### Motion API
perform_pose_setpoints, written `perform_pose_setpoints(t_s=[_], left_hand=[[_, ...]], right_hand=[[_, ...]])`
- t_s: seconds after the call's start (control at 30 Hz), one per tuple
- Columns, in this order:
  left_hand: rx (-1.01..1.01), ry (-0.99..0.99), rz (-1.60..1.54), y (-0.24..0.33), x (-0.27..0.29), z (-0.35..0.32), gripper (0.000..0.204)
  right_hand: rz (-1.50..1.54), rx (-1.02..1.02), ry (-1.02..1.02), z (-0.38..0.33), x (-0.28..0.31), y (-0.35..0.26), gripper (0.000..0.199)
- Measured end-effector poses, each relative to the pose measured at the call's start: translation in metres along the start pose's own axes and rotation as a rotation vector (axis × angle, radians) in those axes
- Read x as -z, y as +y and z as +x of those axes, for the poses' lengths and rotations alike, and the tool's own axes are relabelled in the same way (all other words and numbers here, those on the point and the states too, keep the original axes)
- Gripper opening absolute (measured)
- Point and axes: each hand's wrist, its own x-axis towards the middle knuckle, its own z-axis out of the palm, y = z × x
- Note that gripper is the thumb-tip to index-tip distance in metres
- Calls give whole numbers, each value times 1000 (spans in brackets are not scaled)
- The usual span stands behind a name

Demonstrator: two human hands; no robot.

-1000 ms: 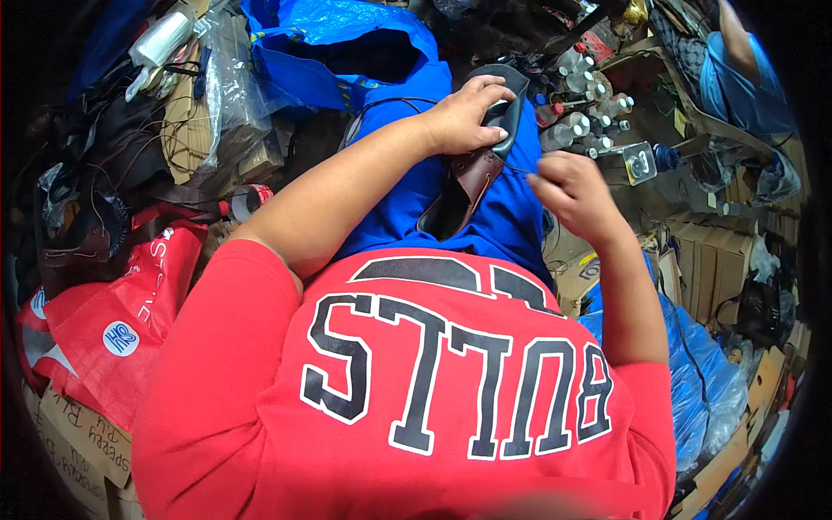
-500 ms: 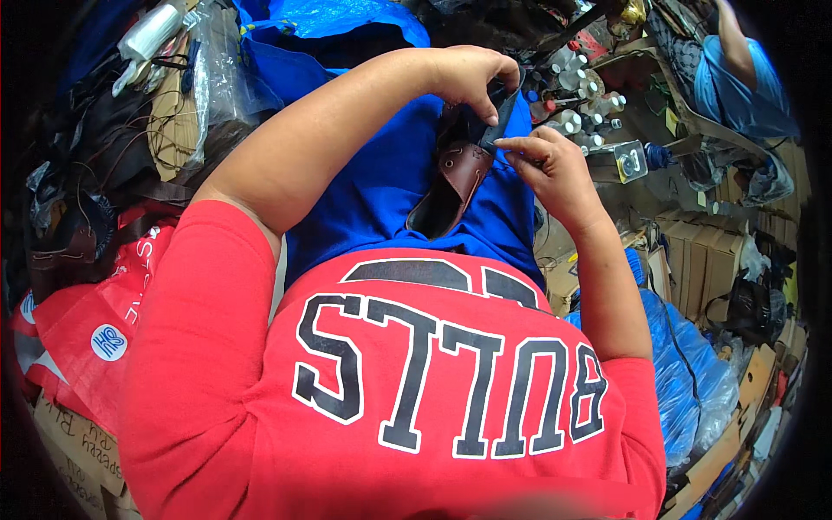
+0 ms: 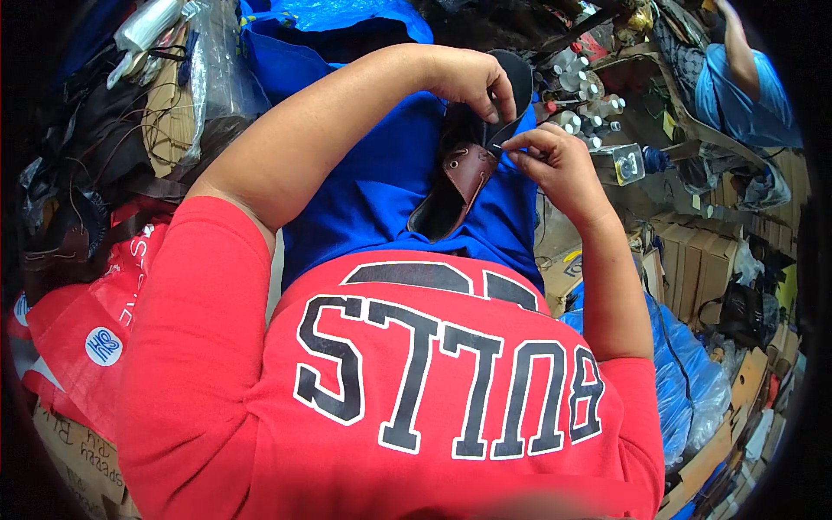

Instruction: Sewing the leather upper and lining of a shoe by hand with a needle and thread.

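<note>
A brown leather shoe [image 3: 469, 173] with lace eyelets lies on my blue-clad lap, its opening toward my body. At its far end a dark, flat, sole-shaped piece [image 3: 520, 78] stands up against it. My left hand [image 3: 484, 85] is closed on this sole piece, fingers bent over its edge. Close to where the piece meets the shoe, my right hand [image 3: 550, 158] pinches something thin with a pale tip, too small to name. Its fingertips are at the edge of the shoe.
Several capped bottles [image 3: 589, 100] stand beyond my right hand, near a clear square container [image 3: 620, 163]. Cardboard boxes [image 3: 693, 260] and a blue plastic bag [image 3: 685, 373] lie to the right. Another person's arm [image 3: 738, 48] shows at the far right. A red bag [image 3: 78, 338] sits at left.
The sole piece has turned and spread rightward, so more of its flat face shows. My left fingers have shifted on it. My right hand has moved slightly right.
</note>
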Motion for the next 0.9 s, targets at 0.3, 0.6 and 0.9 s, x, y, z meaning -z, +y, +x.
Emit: perform_pose_setpoints(t_s=[0.3,0.6,0.9], left_hand=[[-40,-16,108,0,-1,-3,35],[-51,91,248,0,-7,-5,48],[-52,123,215,-4,-10,-7,49]], right_hand=[[-45,28,-35,6,0,7,16],[351,-53,-121,10,-8,44,19],[267,-28,-35,10,-14,41,20]])
